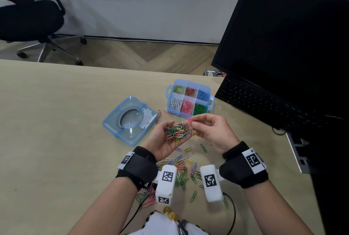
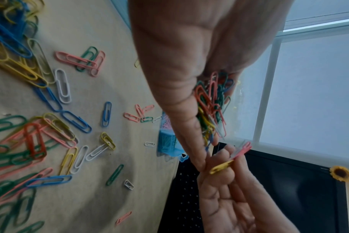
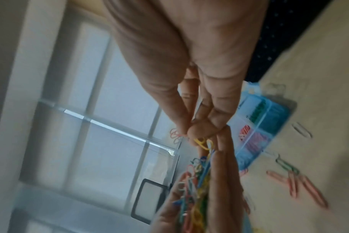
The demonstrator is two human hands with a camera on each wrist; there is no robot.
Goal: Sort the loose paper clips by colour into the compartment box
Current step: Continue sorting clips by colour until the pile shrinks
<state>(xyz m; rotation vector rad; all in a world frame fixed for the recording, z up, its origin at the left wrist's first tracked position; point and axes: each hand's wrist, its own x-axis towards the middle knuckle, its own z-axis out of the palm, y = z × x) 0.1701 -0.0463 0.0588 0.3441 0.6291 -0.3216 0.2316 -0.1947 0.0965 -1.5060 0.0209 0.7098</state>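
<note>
The beige table (image 1: 56, 121) fills the head view, with a black monitor (image 1: 283, 45) and black keyboard (image 1: 264, 106) at 2 o'clock. At 12 o'clock from the hands stands the blue compartment box (image 1: 189, 98), its six compartments holding yellow, red and blue clips in the far row and white, pink and green in the near row. Its clear blue lid (image 1: 130, 121) lies flat at 10 o'clock, apart from the box. Loose paper clips (image 1: 184, 170) of mixed colours lie scattered on the table at 6 o'clock, between the wrists.

The left hand (image 1: 166, 140) is raised palm-up and cupped, holding a heap of mixed clips (image 1: 176, 131). The right hand (image 1: 211, 130) meets its fingertips, pinching a pink clip (image 1: 190, 120) between thumb and forefinger.

The left wrist view alone makes plain that the right hand also grips a yellow clip (image 2: 221, 167) lower in its fingers, below the pink one. The blurred right wrist view shows the box's green and pink compartments beyond the fingers.
</note>
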